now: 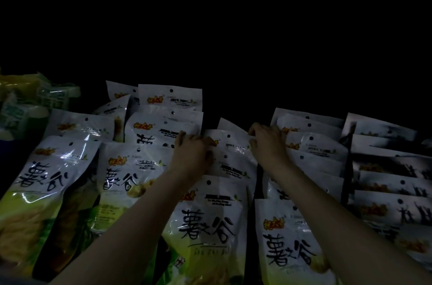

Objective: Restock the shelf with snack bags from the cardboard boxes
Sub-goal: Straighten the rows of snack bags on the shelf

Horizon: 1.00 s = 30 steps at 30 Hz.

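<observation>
Both hands, left hand [192,149] and right hand [266,142], pinch the top corners of a glossy white-and-green plastic snack bag [230,144] mid-row on the dark shelf. Judged risk: slippery neighbours (loosely leaning) could topple forward if jostled.

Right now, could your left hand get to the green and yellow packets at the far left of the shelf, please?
Probably yes. The left hand rests on the middle white bags, and nothing stands between it and the green and yellow packets; only low rows of bags lie between, so it could pass over them.
</observation>
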Each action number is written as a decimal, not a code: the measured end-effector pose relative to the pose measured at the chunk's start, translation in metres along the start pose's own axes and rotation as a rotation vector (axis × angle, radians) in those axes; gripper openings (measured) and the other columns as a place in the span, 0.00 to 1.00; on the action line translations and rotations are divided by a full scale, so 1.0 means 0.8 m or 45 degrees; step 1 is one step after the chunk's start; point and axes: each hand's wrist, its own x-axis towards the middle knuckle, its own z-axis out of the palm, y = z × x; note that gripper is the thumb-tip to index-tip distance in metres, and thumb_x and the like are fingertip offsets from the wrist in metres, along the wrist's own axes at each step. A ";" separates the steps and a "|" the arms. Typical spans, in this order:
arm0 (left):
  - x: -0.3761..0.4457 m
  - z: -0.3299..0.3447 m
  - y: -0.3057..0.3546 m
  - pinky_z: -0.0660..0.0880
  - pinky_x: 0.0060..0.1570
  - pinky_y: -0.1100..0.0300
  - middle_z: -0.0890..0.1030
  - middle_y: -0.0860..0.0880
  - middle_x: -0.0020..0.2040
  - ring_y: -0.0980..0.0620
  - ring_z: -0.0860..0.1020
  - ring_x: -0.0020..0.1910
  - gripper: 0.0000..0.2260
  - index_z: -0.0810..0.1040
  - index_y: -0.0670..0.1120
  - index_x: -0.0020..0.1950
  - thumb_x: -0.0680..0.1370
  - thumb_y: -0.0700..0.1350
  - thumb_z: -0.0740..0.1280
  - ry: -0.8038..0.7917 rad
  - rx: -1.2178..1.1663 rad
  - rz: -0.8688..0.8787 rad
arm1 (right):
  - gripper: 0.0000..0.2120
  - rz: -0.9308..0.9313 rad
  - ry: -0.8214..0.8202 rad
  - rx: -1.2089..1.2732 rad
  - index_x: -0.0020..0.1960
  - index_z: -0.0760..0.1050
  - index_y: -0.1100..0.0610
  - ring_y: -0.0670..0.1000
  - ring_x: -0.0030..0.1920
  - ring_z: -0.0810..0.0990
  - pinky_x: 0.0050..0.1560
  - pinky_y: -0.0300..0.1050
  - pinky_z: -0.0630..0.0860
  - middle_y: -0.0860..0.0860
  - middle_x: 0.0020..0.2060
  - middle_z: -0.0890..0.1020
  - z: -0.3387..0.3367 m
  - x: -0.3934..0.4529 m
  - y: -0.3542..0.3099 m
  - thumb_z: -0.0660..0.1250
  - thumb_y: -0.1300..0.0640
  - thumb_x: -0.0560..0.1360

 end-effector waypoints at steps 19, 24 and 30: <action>0.016 -0.006 0.004 0.66 0.61 0.49 0.69 0.41 0.66 0.39 0.65 0.66 0.09 0.80 0.42 0.55 0.76 0.38 0.67 0.403 -0.313 -0.005 | 0.15 -0.141 0.209 -0.181 0.59 0.77 0.59 0.56 0.66 0.64 0.67 0.48 0.54 0.56 0.57 0.76 -0.050 0.035 -0.030 0.57 0.53 0.80; 0.024 -0.015 0.010 0.71 0.56 0.42 0.68 0.37 0.67 0.32 0.64 0.65 0.10 0.82 0.42 0.49 0.76 0.45 0.63 0.537 -0.428 0.021 | 0.14 -0.109 0.142 0.255 0.60 0.76 0.61 0.58 0.62 0.69 0.62 0.49 0.66 0.58 0.56 0.77 -0.050 0.047 -0.034 0.65 0.59 0.76; 0.033 -0.006 0.013 0.69 0.63 0.45 0.60 0.39 0.72 0.36 0.59 0.70 0.08 0.80 0.41 0.54 0.78 0.38 0.64 0.458 -0.558 -0.024 | 0.20 -0.001 -0.086 0.100 0.68 0.69 0.57 0.58 0.64 0.70 0.63 0.52 0.68 0.57 0.63 0.73 -0.054 0.057 -0.022 0.64 0.54 0.78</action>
